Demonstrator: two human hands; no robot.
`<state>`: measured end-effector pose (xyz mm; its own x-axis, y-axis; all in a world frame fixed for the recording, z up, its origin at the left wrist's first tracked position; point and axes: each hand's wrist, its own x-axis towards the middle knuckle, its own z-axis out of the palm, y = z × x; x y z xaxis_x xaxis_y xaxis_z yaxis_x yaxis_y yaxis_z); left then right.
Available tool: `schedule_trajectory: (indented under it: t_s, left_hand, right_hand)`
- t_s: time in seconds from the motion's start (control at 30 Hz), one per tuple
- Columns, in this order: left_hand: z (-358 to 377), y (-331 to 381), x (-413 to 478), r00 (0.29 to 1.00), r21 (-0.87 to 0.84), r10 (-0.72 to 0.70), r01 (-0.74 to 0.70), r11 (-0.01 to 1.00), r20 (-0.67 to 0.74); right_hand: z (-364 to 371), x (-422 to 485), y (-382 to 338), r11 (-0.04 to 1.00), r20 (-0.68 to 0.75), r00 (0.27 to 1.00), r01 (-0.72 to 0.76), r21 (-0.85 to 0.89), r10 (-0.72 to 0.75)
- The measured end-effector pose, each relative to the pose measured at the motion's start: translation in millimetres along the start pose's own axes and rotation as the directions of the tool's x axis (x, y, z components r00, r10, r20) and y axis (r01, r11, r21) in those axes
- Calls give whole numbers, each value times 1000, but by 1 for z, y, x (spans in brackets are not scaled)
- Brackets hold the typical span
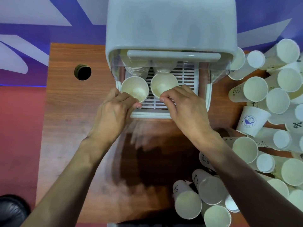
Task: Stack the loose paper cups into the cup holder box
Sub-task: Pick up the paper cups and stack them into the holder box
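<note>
Head view, looking down. The cup holder box (170, 30), pale grey with its domed lid raised, stands at the far middle of the wooden tabletop (68, 112); its white slatted tray (185, 76) projects toward the person. Two paper cups lie on the tray side by side, mouths facing the camera: the left cup (134, 87) at the tray's left edge and the right cup (164, 86) just beside it, their rims close together. Rims of further nested cups show behind the left cup under the lid. The left hand (113, 115) grasps the left cup at its near rim, fingers curled against the wall and thumb below. The right hand (186, 108) pinches the near rim of the right cup between thumb and forefinger, the other fingers bent over the tray. The loose cups (255, 89) lie heaped on the right side of the tabletop, from beside the box down to the near edge, most tipped on their sides, some nested in short stacks; one printed cup (250, 120) carries a blue whale emblem. A round cable hole (82, 72) pierces the tabletop left of the box.
</note>
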<state>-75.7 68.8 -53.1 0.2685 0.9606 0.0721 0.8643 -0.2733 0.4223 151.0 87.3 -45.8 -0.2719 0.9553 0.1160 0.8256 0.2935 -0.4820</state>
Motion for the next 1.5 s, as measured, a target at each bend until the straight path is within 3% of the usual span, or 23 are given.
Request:
schedule_trajectory:
  t_s: [0.13,0.23,0.33,0.4,0.47,0.6,0.7,0.83,0.97,1.1,1.23,1.37,1.5]
  left_hand:
    - [0,5,-1,1000,40,-10,11,999,-25]
    - [-16,24,-6,984,77,-34,48,996,-172]
    - [-35,60,-22,969,23,54,-50,998,-240]
    - [-38,87,-43,970,-49,200,-209,977,-137]
    - [-30,106,-72,926,-121,377,-374,920,9]
    - [0,123,-131,735,-229,612,-568,790,291]
    - [19,123,-156,613,-211,717,-693,689,331]
    - [33,120,-159,569,-180,755,-746,641,326]
    - [44,118,-151,578,-139,749,-754,642,324]
    - [45,116,-148,582,-166,745,-740,651,326]
    - [31,110,-150,658,-185,700,-678,711,278]
    - [-2,91,-148,781,-163,585,-561,811,221]
    - [-48,74,-118,883,-57,459,-455,889,98]
  right_hand:
    - [1,-6,-8,997,3,1000,2,-75,-2]
    - [-3,-9,-9,999,21,1000,-16,-48,17]
    - [-30,-20,-9,999,-18,999,-42,11,42]
    - [-59,-45,-9,997,-21,998,-54,48,55]
    - [-84,-85,-9,997,43,996,-78,-1,78]
    - [-94,-174,3,962,192,973,-72,-263,125]
    - [-88,-209,-2,909,300,935,-49,-414,187]
    - [-74,-210,-16,857,293,868,-242,-454,401]
    - [-55,-205,-14,833,286,836,-307,-460,467]
    - [-49,-206,-14,848,287,849,-295,-440,444]
    - [-53,-204,-25,886,269,879,-284,-366,393]
    - [-62,-177,-44,867,370,812,-302,-396,452]
    - [-79,-124,-65,927,175,944,-218,-305,279]
